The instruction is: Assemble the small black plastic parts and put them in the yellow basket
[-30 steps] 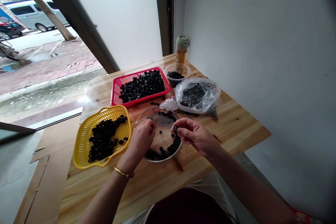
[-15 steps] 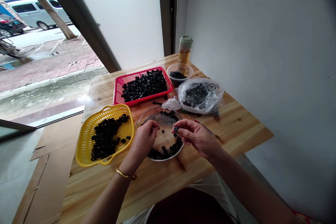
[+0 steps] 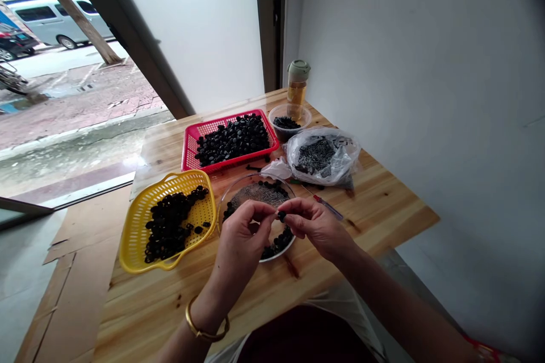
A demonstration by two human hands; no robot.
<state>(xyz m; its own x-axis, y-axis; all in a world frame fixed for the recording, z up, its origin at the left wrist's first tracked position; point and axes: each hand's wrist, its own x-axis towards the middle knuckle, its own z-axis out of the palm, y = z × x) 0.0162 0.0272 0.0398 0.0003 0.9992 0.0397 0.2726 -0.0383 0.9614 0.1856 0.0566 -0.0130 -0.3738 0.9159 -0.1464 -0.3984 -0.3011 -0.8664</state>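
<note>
1 black cap (image 3: 281, 215), pinched by the right hand (image 3: 319, 231), had just been met by the left hand (image 3: 238, 243), fingertips pressed together, contents unclear; 2-handed work, apparently.

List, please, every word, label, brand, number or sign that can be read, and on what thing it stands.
No text can be read.
Plate on the car: too small and blurred to read.
Yellow basket, red basket, bag, bottle: no lettering to make out.
Black piece in the right hand: too small to tell.
</note>
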